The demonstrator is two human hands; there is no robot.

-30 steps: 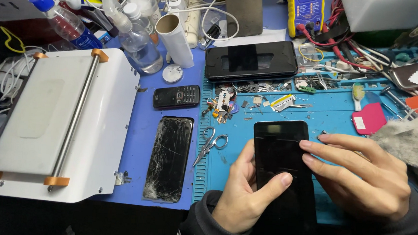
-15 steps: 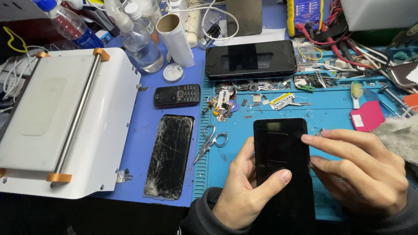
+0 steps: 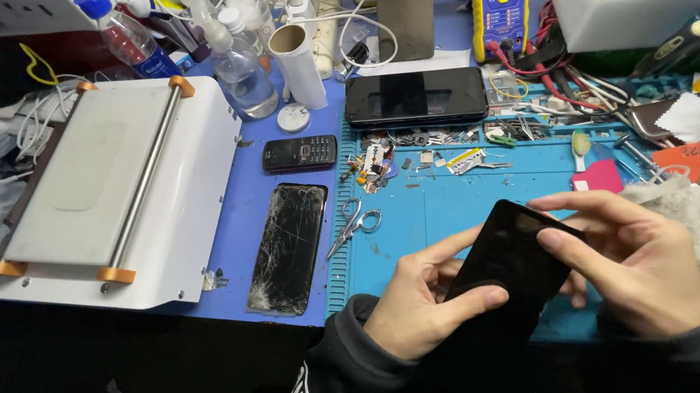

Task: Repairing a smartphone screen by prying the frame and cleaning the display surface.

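A black smartphone (image 3: 509, 269), screen dark and tilted to the right, sits above the blue work mat (image 3: 447, 211) at the front right of my bench, held between both of my hands. My left hand (image 3: 424, 304) cups its lower end, thumb pressed across the glass and index finger stretched up along the left edge. My right hand (image 3: 641, 262) closes on the upper right corner, fingertips lying on the face of the screen, thumb hidden behind the body, so I cannot tell how firmly that side is pinched.

Just left of the phone, small scissors (image 3: 354, 225) lie on the mat's edge. Beside them, on the blue tabletop, rests a cracked phone screen (image 3: 287, 248), and above it a small black keypad phone (image 3: 300, 153). A second dark smartphone (image 3: 416, 96) lies flat at the top of the mat, with loose screws and small parts (image 3: 419, 148) scattered below it. A white screen-separator machine (image 3: 112, 192) fills the left of the bench. Behind it stand a plastic water bottle (image 3: 119, 33), a clear squeeze bottle (image 3: 240, 66) and a cardboard tube (image 3: 297, 66). A yellow multimeter (image 3: 501, 10) stands at the back.
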